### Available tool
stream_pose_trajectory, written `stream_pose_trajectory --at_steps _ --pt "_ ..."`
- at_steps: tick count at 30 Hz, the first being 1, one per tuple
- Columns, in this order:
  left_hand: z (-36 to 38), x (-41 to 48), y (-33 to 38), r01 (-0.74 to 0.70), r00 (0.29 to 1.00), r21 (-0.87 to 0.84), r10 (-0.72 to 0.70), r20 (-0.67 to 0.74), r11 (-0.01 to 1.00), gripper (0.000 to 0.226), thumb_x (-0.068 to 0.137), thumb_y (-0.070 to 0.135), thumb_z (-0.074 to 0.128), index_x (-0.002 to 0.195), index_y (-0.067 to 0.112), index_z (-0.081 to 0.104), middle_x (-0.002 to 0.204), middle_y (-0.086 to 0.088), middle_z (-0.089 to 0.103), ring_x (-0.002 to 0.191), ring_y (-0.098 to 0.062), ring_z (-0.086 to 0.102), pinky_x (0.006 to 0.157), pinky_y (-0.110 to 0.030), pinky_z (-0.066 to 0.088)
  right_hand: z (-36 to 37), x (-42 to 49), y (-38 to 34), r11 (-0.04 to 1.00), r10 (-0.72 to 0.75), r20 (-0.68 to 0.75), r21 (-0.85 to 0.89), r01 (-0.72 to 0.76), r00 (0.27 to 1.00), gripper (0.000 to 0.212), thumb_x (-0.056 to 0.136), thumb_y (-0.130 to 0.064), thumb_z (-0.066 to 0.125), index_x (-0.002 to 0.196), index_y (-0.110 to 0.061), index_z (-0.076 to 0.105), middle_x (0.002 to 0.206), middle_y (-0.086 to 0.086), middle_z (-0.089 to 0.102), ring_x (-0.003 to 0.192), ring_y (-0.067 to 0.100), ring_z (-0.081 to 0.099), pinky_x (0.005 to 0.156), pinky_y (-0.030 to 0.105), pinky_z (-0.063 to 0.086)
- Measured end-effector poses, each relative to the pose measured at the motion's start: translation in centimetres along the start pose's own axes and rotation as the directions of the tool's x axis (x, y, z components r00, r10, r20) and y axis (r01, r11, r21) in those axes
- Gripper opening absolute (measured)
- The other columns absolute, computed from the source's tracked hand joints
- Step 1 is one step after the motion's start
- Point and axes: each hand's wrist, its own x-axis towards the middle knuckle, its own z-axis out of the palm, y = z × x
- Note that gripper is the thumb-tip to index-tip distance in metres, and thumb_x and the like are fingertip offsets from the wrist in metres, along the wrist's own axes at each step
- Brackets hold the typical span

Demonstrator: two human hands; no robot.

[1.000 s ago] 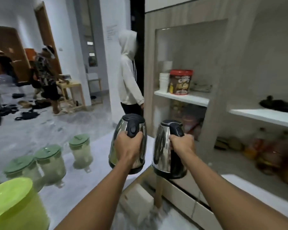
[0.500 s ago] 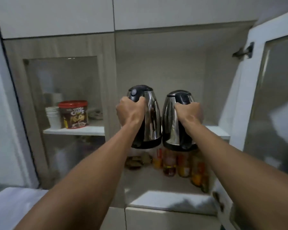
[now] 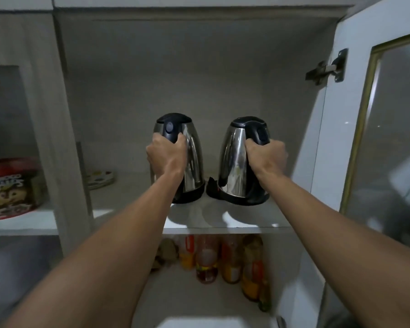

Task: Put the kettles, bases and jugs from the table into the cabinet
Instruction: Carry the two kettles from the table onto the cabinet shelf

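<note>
Two steel kettles with black lids and handles stand side by side on the cabinet's upper shelf [image 3: 223, 223]. My left hand [image 3: 167, 157] grips the handle of the left kettle [image 3: 192, 157], which leans a little. My right hand [image 3: 266, 157] grips the handle of the right kettle [image 3: 234, 162], whose black bottom rests on the shelf. A gap separates the two kettles. No bases or jugs are in view.
The cabinet door [image 3: 384, 138] stands open at the right, with its hinge [image 3: 327, 69] near the top. Several bottles [image 3: 230, 259] fill the shelf below. A small plate [image 3: 100, 178] lies at the shelf's left back. A red-lidded tub [image 3: 10, 188] sits in the left compartment.
Both kettles went from held in the air in front of the cabinet to down on the upper shelf, farther in and farther apart. My view moved closer to the cabinet.
</note>
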Motion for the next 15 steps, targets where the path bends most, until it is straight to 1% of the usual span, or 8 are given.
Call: stream_pose_trajectory --at_steps 2,3,5,7,9,12,13,15 --pt "1.8 1.3 -1.1 0.0 1.0 0.017 0.0 -0.005 1.0 0.036 0.088 0.035 0.062 0.104 0.003 0.063 0.101 -0.012 0.067 0.08 -0.023 0.055 0.07 -0.029 0.041 1.7 1.7 0.9 1.0 -0.006 0.024 0.008 0.005 1.0 0.023 0.074 -0.034 0.063 0.064 -0.013 0.065 0.064 0.001 0.065 0.068 0.026 0.066 0.064 0.036 0.055" --pt "2.6 2.1 -1.8 -0.002 1.0 0.022 0.002 -0.007 1.0 0.036 0.088 0.035 0.062 0.105 0.003 0.063 0.101 -0.013 0.067 0.081 -0.023 0.056 0.07 -0.029 0.041 2.6 2.4 1.3 1.0 -0.012 0.032 0.006 0.012 0.999 0.022 0.074 -0.033 0.062 0.061 -0.014 0.062 0.061 0.001 0.062 0.067 0.028 0.065 0.063 0.036 0.054" --pt "4.3 3.6 -3.3 -0.003 1.0 0.022 0.003 -0.005 1.0 0.038 0.088 0.036 0.062 0.106 0.002 0.064 0.102 -0.014 0.068 0.085 -0.025 0.06 0.07 -0.029 0.041 4.6 4.0 2.3 1.0 -0.013 0.017 -0.007 0.014 1.0 0.022 0.073 -0.032 0.063 0.06 -0.015 0.062 0.061 0.004 0.061 0.068 0.031 0.066 0.066 0.04 0.056" --pt "6.0 5.3 -4.8 0.008 1.0 0.025 -0.009 0.01 1.0 0.038 0.088 0.035 0.063 0.106 0.001 0.065 0.102 -0.015 0.069 0.089 -0.028 0.063 0.071 -0.031 0.042 6.7 5.5 3.2 1.0 0.001 0.006 -0.019 -0.001 1.0 0.02 0.075 -0.03 0.065 0.062 -0.014 0.063 0.064 0.006 0.061 0.069 0.032 0.065 0.067 0.041 0.055" --pt "7.7 6.9 -6.3 0.019 0.999 0.039 -0.021 0.035 0.999 0.038 0.088 0.033 0.063 0.104 -0.001 0.065 0.1 -0.018 0.069 0.091 -0.033 0.065 0.069 -0.031 0.042 8.9 7.0 4.1 0.999 0.023 0.008 -0.035 -0.023 1.0 0.02 0.075 -0.031 0.066 0.069 -0.011 0.067 0.067 0.008 0.063 0.074 0.034 0.067 0.065 0.04 0.053" --pt "10.1 8.5 -8.2 0.012 0.996 0.049 -0.016 0.087 0.999 0.039 0.089 0.032 0.062 0.103 -0.004 0.066 0.098 -0.02 0.069 0.087 -0.035 0.066 0.065 -0.028 0.041 11.9 9.1 5.5 0.996 0.065 0.017 -0.058 -0.064 0.998 0.029 0.074 -0.034 0.067 0.081 -0.006 0.071 0.076 0.01 0.069 0.077 0.035 0.069 0.061 0.034 0.049" --pt "10.7 8.9 -8.7 0.016 0.995 0.054 -0.021 0.098 0.998 0.039 0.091 0.032 0.061 0.105 -0.004 0.065 0.1 -0.02 0.069 0.085 -0.034 0.065 0.065 -0.027 0.04 12.8 9.7 6.0 0.994 0.082 0.021 -0.068 -0.081 0.996 0.031 0.074 -0.035 0.067 0.083 -0.005 0.071 0.078 0.012 0.071 0.077 0.034 0.07 0.061 0.034 0.052" --pt "12.0 9.9 -9.4 0.027 0.992 0.057 -0.034 0.119 0.998 0.042 0.093 0.034 0.059 0.111 -0.003 0.061 0.105 -0.018 0.067 0.081 -0.03 0.062 0.065 -0.026 0.039 14.3 10.8 7.1 0.991 0.107 0.03 -0.089 -0.104 0.994 0.03 0.075 -0.035 0.066 0.079 -0.005 0.068 0.077 0.013 0.071 0.071 0.033 0.07 0.062 0.038 0.057"
